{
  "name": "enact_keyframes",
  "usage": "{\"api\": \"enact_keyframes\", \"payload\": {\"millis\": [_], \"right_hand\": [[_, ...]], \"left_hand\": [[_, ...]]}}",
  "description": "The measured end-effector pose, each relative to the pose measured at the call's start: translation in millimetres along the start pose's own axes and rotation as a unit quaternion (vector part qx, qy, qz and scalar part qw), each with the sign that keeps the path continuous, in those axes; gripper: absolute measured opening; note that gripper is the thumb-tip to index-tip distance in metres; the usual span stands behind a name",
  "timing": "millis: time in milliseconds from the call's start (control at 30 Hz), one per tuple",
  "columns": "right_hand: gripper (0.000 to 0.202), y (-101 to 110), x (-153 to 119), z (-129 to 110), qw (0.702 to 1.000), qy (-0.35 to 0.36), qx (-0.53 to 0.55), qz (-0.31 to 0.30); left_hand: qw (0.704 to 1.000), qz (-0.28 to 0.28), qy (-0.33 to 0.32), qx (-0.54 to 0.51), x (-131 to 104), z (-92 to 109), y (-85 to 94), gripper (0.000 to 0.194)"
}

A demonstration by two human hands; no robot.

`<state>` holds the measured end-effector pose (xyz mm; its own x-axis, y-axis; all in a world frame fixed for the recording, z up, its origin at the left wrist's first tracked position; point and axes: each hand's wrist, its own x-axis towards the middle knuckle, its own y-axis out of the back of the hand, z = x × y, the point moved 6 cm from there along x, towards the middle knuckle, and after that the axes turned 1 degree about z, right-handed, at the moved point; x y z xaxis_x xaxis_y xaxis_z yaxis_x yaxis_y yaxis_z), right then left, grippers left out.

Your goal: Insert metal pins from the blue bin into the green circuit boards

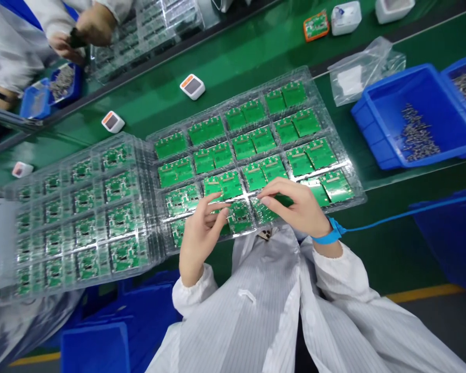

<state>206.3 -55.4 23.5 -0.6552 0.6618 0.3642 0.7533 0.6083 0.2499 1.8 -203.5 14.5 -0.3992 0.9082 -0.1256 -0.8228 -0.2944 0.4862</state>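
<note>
My left hand [204, 228] is over the front row of a clear plastic tray [356, 194], its index finger apart from the thumb and nothing visible in it. Just right of its fingertips lies a green circuit board [239, 216] with small parts facing up. My right hand [297, 204], a blue wrist strap [329, 233] on its wrist, reaches in from the right. Its thumb and index fingertips come together by another circuit board [264, 211]; what lies between them is too small to make out. Farther back, rows of boards [252, 145] show their plainer side.
To the left stands a stack of trays [140, 207] with populated boards. A blue bin [376, 140] of small metal parts and a plastic bag [345, 85] are at the right. Small white-and-orange devices [193, 87] stand behind. Across the bench, a co-worker's hands [95, 26] hold a dark piece.
</note>
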Motion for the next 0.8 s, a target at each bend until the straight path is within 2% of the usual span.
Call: {"api": "enact_keyframes", "payload": {"millis": [133,233,400,667,800], "right_hand": [[0.016,0,0,0,1.0,0.001,0.003,0.003],[0.013,0,1,-2,1.0,0.005,0.001,0.005],[0.011,5,1,-9,0.999,0.023,-0.003,0.022],[0.015,26,-5,-8,0.997,-0.002,-0.047,0.059],[0.01,40,-16,-12,0.991,0.002,-0.137,0.004]], "left_hand": [[0.994,-0.042,-0.082,0.063,-4,7,-0.2,0.043],[0.984,-0.047,-0.142,0.101,-6,10,-6.1,0.047],[0.972,-0.045,-0.184,0.139,-6,8,-14.8,0.057],[0.932,0.051,-0.312,0.178,-10,19,-7.6,0.061],[0.905,0.142,-0.337,0.216,-16,21,4.3,0.052]]}}
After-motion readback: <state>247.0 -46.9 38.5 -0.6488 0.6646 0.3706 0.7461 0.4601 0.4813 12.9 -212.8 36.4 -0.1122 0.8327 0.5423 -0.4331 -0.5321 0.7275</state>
